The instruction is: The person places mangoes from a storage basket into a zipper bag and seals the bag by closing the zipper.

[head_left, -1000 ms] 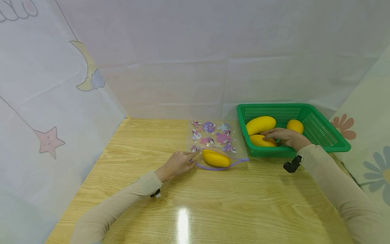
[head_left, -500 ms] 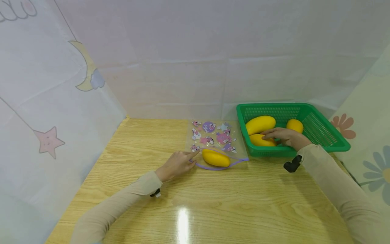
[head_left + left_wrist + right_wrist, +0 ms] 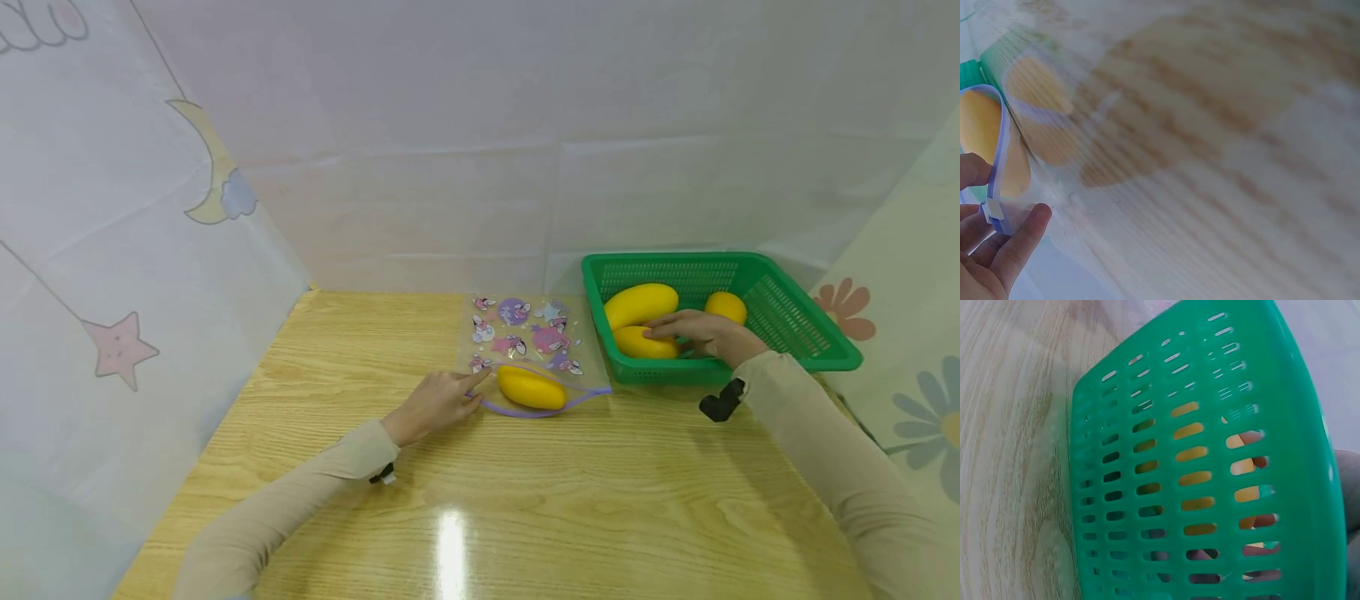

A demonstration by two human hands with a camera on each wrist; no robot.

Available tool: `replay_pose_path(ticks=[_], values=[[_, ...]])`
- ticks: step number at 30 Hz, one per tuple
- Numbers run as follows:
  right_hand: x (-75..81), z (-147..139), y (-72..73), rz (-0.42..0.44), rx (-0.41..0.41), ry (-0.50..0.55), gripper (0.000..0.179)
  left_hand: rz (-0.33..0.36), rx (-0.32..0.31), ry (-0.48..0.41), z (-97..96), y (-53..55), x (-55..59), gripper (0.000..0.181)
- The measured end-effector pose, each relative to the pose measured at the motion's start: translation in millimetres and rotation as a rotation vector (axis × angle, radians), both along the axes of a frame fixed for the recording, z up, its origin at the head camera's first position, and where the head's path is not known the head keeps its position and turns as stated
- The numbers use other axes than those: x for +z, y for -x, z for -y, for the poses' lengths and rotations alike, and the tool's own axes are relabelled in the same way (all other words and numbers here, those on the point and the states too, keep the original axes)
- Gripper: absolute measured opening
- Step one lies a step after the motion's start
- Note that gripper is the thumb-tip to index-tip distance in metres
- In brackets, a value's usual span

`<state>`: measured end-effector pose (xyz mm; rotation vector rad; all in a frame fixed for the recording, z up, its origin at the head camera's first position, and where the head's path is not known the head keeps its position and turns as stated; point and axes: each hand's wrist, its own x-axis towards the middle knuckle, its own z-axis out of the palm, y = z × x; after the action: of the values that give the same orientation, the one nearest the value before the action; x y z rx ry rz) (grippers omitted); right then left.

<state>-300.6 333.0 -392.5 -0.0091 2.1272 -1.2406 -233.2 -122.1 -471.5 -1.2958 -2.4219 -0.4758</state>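
Note:
My left hand (image 3: 435,406) pinches the left end of the mouth of a clear zip bag (image 3: 486,332), printed with pink and purple cartoons. A white slider (image 3: 994,212) on its purple zip edge shows between the fingers in the left wrist view. Just inside the parted mouth lies a yellow mango (image 3: 532,388). My right hand (image 3: 708,333) reaches into a green basket (image 3: 813,333) and grips another yellow mango (image 3: 645,342) by its right end. In the right wrist view the slotted basket wall (image 3: 1166,481) hides most of that hand.
Beside the gripped mango, a longer yellow fruit (image 3: 641,305) and a rounder orange-yellow one (image 3: 725,308) lie in the basket. It stands at the back right of the wooden table (image 3: 570,500), close to the printed cloth backdrop (image 3: 450,200).
The mango under my right hand has risen very slightly along with the hand. My left hand, the bag and the mango inside it have stayed in place.

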Motion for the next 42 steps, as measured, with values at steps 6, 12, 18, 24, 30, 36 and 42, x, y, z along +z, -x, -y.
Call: replay_pose_path(ticks=[6,12,18,24,30,36,42], values=[[2.9,-2,1.1,0.016,0.004,-0.014,0.079,0.01,-0.001,0.001,0.7,0.1,0.2,0.05],[3.8,-4,1.8,0.024,0.004,-0.017,0.078,0.011,0.002,0.01,1.1,-0.2,0.1,0.048],[6.3,-5,-0.3,0.025,0.008,-0.015,0.079,0.025,0.001,0.014,1.0,-0.6,0.7,0.048],[9.3,-5,-3.9,0.028,0.021,-0.02,0.08,0.024,-0.003,0.007,0.4,-0.3,-0.7,0.048],[11.1,-5,-4.8,0.022,0.025,-0.018,0.08,0.022,0.001,0.01,0.5,0.0,-1.5,0.049],[10.8,-7,-4.3,0.014,-0.003,0.007,0.077,0.001,0.0,0.014,0.9,-0.4,-0.2,0.052],[11.9,-6,-5.4,-0.019,-0.032,0.028,0.078,0.006,0.0,0.004,0.6,-0.8,0.9,0.052]])
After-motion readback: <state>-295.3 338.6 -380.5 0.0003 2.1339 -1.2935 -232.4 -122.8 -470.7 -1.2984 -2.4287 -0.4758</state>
